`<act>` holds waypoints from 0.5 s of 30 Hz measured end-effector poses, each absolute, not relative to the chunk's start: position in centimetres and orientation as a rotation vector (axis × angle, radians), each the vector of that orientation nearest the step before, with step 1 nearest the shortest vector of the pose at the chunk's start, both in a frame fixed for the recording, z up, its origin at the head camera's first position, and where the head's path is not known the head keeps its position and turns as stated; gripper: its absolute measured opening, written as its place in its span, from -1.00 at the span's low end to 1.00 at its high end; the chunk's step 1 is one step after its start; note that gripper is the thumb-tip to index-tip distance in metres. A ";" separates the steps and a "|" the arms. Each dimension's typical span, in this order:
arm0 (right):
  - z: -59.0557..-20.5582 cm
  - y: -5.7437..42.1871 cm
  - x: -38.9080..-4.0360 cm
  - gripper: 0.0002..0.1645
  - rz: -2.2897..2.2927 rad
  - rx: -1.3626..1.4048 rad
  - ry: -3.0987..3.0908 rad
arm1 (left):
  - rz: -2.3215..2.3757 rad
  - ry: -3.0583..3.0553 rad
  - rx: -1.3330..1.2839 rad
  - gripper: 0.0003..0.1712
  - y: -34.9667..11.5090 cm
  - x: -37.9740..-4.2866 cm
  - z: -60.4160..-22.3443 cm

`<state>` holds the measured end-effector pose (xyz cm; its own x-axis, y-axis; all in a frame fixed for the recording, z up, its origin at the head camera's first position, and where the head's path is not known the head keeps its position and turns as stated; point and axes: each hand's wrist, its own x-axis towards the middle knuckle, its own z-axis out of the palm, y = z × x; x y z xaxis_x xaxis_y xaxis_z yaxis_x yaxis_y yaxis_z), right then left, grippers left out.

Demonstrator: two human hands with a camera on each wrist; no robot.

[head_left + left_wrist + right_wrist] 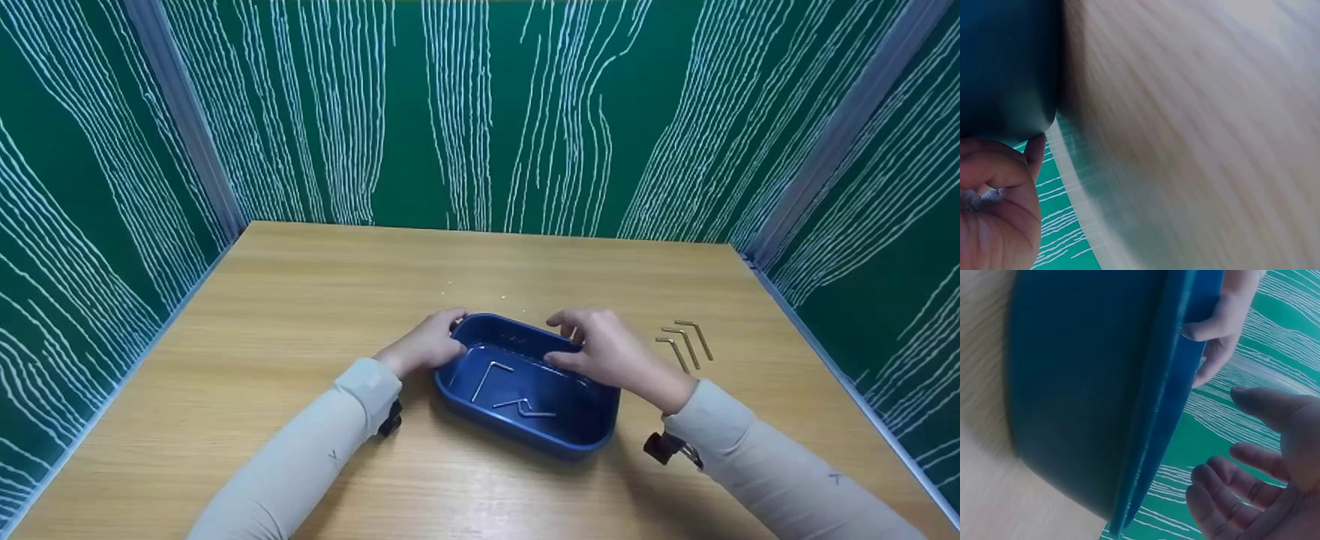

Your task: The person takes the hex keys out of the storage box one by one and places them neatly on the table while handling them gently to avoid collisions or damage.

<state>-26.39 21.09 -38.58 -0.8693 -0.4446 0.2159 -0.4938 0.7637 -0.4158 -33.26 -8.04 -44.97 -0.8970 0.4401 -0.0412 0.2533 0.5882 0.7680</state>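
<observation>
A blue plastic tub stands on the table, turned slightly askew. Inside it lie L-shaped hex keys, one apart and others overlapping near the front wall. My left hand grips the tub's left end, thumb over the rim; the left wrist view shows its curled fingers against the tub's outside. Over the tub's back right side hovers my right hand. In the right wrist view its spread fingers hold nothing and stand apart from the rim.
To the right of the tub, three brass-coloured hex keys lie side by side on the wooden table. Green panels with white wavy lines rise behind and at both sides. Small specks dot the table behind the tub.
</observation>
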 end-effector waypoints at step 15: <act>-38.7 19.3 -26.2 -0.43 0.677 0.929 -2.928 | 1.184 2.602 0.590 -0.39 -8.2 -33.3 -45.0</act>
<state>-26.16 19.27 -38.67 -0.8254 -0.5509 0.1235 -0.5492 0.7326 -0.4021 -33.31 -8.19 -44.98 -0.8945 0.4457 -0.0348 0.2665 0.5941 0.7589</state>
